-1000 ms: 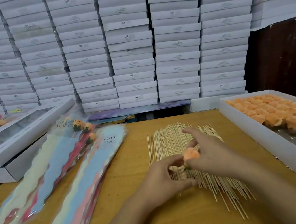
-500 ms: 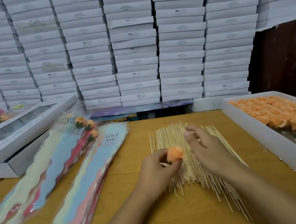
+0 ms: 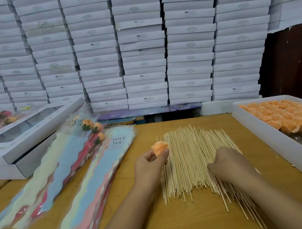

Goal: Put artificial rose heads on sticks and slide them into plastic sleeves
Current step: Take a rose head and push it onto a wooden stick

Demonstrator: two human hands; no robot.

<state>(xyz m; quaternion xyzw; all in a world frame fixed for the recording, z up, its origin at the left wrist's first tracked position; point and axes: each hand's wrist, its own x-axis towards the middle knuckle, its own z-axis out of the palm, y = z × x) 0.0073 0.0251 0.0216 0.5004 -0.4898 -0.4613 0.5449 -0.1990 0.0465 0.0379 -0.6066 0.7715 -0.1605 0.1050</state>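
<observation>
My left hand holds an orange rose head between thumb and fingers, just left of a spread pile of thin wooden sticks on the wooden table. My right hand lies knuckles up on the right part of that pile, fingers curled down onto the sticks; whether they pinch one is hidden. A stack of pastel plastic sleeves printed "LOVE YOU" lies to the left. Beside it are sleeves that hold roses on sticks.
A long white tray full of orange rose heads runs along the table's right side. A white window box sits at the left on another box. A wall of stacked white boxes stands behind the table.
The rose head passed from my right hand to my left, which lifted it to the left. My right hand dropped onto the sticks and curled its fingers.
</observation>
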